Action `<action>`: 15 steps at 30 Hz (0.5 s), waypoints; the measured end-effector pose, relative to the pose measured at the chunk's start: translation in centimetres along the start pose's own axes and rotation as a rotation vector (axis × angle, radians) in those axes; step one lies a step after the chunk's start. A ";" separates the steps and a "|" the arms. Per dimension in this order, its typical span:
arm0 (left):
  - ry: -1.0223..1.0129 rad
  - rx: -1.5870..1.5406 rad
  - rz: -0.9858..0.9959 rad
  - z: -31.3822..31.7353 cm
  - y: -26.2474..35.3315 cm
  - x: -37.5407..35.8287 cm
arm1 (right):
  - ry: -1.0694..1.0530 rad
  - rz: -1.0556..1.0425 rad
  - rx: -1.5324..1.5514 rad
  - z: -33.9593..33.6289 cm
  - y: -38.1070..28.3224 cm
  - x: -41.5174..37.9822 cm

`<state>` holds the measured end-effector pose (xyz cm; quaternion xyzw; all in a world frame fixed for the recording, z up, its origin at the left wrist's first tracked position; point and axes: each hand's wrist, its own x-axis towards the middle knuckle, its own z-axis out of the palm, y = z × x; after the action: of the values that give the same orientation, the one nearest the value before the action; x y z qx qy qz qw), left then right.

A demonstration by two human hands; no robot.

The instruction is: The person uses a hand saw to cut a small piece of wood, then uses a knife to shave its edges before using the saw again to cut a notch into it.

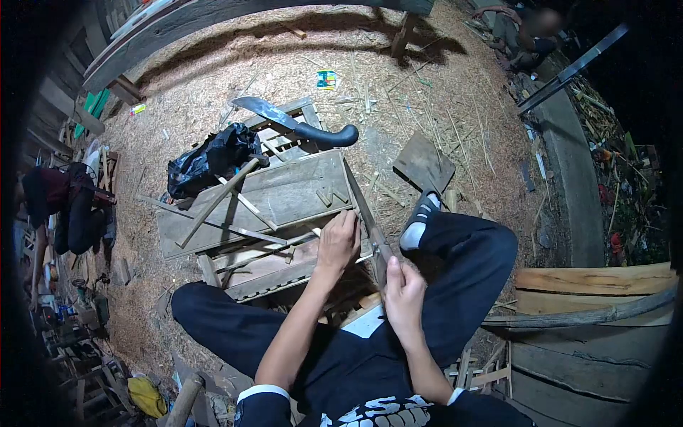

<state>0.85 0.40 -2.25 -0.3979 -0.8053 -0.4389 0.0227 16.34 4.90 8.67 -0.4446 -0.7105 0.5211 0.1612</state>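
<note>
My left hand (339,240) is closed, its fingertips at the near right edge of a weathered wooden board (292,192); whatever it pinches is hidden. Just to its right, my right hand (404,288) is wrapped round a slim brownish handle (384,255), thumb up; the tool's kind cannot be made out. The board lies on a slatted wooden frame (274,274). Loose wooden sticks (220,199) and several short pieces (332,196) rest on the board. Behind them is a large knife (284,121) with a dark curved handle, beside a black plastic bag (213,160).
A square wooden block (425,162) lies near my sandalled foot (425,213). Wood shavings cover the ground. A long bench (249,21) stands at the back, planks (590,341) at the right. One person (67,206) sits at left, another (523,35) at the far right.
</note>
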 end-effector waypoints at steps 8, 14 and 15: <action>0.011 -0.028 0.018 0.0 0.1 0.4 | 0.026 -0.104 -0.007 -0.4 0.5 -0.3; -0.008 -0.002 0.010 -0.4 0.4 0.5 | -0.039 -0.040 0.076 -0.6 1.9 -0.5; -0.010 -0.006 0.003 -0.3 0.4 0.5 | -0.038 -0.043 0.069 -0.9 1.3 -0.1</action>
<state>0.71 0.59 -1.59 -0.4014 -0.8035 -0.4391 0.0182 17.59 5.41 7.95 -0.4133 -0.7044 0.5503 0.1740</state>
